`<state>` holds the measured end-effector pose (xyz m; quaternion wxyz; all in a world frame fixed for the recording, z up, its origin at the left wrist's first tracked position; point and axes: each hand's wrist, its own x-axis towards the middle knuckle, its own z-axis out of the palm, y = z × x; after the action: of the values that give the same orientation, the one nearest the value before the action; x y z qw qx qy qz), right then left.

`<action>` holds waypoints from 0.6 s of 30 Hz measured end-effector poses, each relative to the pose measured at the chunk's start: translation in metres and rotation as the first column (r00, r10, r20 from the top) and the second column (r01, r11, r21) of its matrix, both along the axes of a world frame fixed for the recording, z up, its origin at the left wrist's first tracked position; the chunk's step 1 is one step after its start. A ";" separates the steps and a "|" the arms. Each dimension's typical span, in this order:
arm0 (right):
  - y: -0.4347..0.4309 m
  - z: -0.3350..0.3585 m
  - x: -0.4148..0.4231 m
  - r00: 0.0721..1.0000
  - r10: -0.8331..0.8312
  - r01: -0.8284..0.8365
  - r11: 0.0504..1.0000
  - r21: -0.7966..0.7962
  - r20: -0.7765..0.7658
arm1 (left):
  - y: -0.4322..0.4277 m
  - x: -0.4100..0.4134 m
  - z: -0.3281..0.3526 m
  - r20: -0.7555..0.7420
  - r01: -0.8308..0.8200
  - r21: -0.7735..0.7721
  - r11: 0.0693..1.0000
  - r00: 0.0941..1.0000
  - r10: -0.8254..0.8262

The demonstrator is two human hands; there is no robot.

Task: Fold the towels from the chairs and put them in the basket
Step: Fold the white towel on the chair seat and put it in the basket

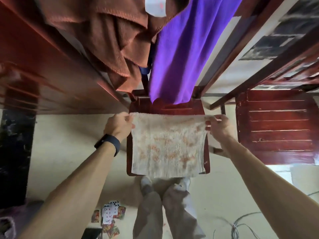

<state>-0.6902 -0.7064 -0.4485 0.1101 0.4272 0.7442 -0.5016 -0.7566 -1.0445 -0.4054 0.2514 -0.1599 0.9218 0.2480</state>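
Note:
A cream towel with orange blotches (168, 147) hangs stretched flat between my hands, above the seat of a dark red wooden chair (172, 107). My left hand (119, 125) pinches its top left corner. My right hand (218, 125) pinches the top right corner. A purple towel (183, 54) is draped over that chair's back and reaches down to the seat. A brown towel (112, 37) hangs bunched to the left of it. No basket is in view.
A second dark red slatted chair (276, 128) stands to the right. A long red wooden surface (43, 66) runs along the left. Playing cards (110, 216) lie on the pale floor by my feet, and loose cables (241, 225) lie at lower right.

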 end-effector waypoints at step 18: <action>-0.043 -0.070 0.139 0.830 0.166 -0.271 0.954 0.125 0.533 | -0.020 0.140 -0.113 0.282 -0.112 -0.065 0.992 0.951 0.126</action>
<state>-0.5516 -0.7491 -0.5189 0.3202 0.4662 0.7767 -0.2772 -0.6167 -1.0649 -0.5181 0.3626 -0.2554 0.8702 0.2146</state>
